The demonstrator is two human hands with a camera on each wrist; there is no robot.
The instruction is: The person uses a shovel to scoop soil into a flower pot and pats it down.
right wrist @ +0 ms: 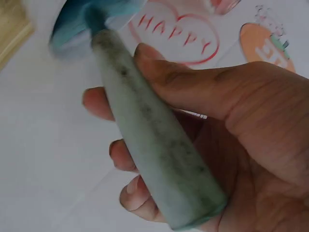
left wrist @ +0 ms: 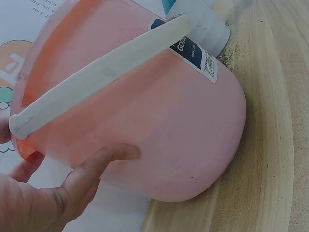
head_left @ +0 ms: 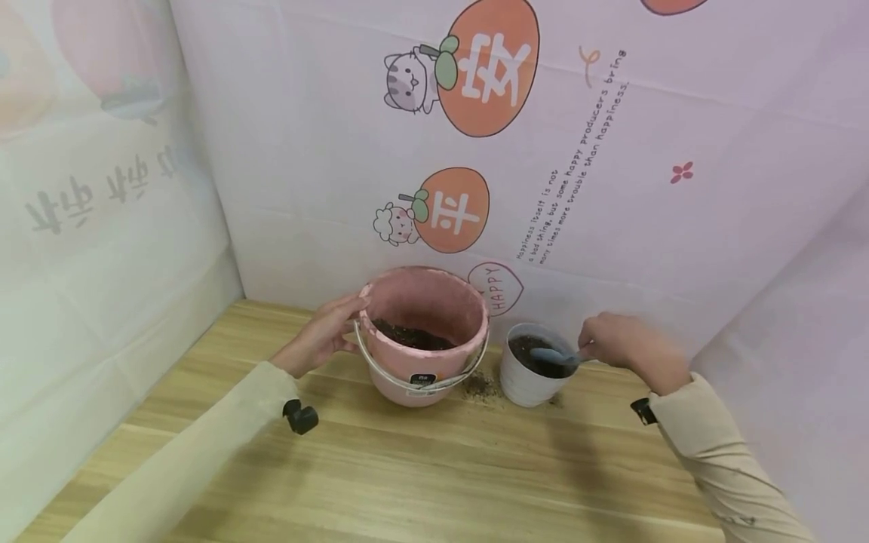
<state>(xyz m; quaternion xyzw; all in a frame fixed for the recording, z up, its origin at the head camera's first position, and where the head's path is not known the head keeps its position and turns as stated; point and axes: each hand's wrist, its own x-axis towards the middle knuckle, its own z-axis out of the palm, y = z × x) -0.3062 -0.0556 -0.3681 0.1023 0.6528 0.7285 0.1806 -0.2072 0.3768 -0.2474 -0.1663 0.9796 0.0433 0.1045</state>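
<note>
With my left hand [head_left: 326, 330] I hold the pink bucket [head_left: 394, 371] at its left rim. In the left wrist view the thumb lies against the bucket's outer wall [left wrist: 193, 130], below the white handle [left wrist: 104, 72]. Dark soil [head_left: 407, 334] covers the bottom of the bucket. My right hand [head_left: 621, 343] grips a small garden trowel [head_left: 551, 356], its blue blade over the soil in a white pot [head_left: 526, 388]. The right wrist view shows the fingers around the trowel's smudged pale green handle [right wrist: 149, 130].
Spilled soil [head_left: 480, 385] lies on the wooden tabletop [head_left: 407, 467] between bucket and pot. A printed white cloth [head_left: 326, 151] hangs close behind both, with more cloth at the left and right sides.
</note>
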